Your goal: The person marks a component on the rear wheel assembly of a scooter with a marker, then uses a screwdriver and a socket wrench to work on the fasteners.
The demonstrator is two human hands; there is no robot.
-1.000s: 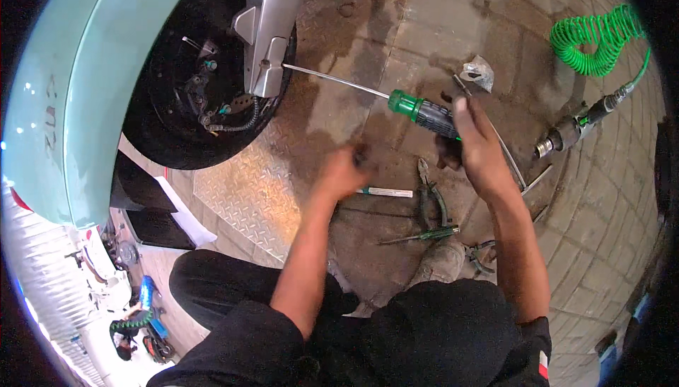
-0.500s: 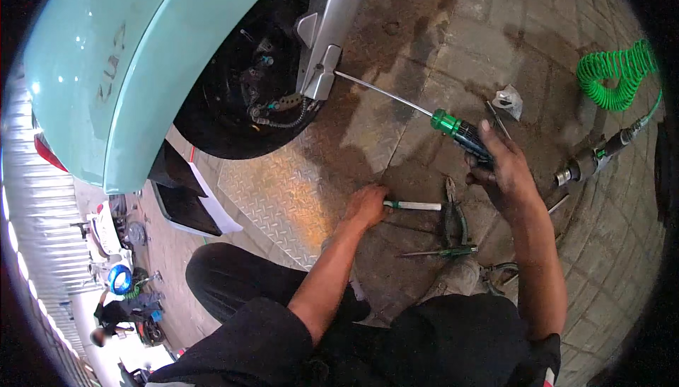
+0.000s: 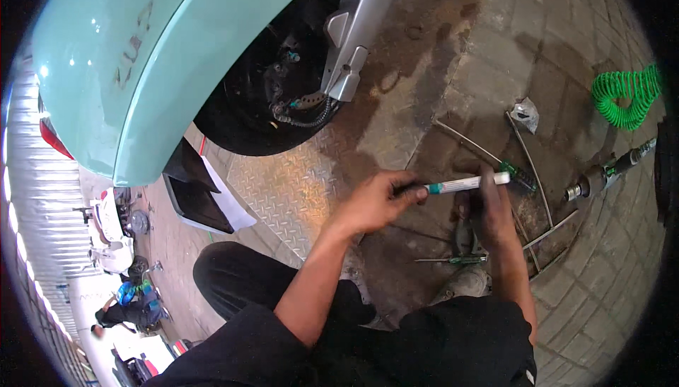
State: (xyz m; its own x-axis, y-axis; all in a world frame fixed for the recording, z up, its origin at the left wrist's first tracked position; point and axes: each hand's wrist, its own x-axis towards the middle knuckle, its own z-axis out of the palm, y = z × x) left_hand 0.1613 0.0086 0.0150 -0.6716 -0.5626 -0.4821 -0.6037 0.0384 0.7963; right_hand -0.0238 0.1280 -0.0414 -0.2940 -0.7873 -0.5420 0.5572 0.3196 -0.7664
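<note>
My left hand (image 3: 378,203) is shut on a white marker-like tube (image 3: 456,184) with a teal end. My right hand (image 3: 495,214) is closed at the tube's other end, its fingers partly hidden and blurred. Beyond them, a long screwdriver (image 3: 518,176) with a green-and-black handle lies on the floor beside a bent metal rod (image 3: 532,164). Pliers (image 3: 464,238) and a smaller screwdriver (image 3: 460,259) lie below my hands. Above stands a mint-green scooter (image 3: 99,83) with its rear wheel (image 3: 233,125) and silver swingarm (image 3: 346,68) exposed.
A metal plate (image 3: 272,189) lies under the wheel. An air tool (image 3: 601,173) and coiled green hose (image 3: 622,97) lie right. Black-and-white panels (image 3: 205,210) lie left. Another person (image 3: 131,313) is by scooters at lower left. A crumpled pale scrap (image 3: 525,113) lies near the rod.
My right hand has let go of the long screwdriver, now lying on the floor, and moved down-left to the white tube. My left hand has lifted the tube. The view has shifted.
</note>
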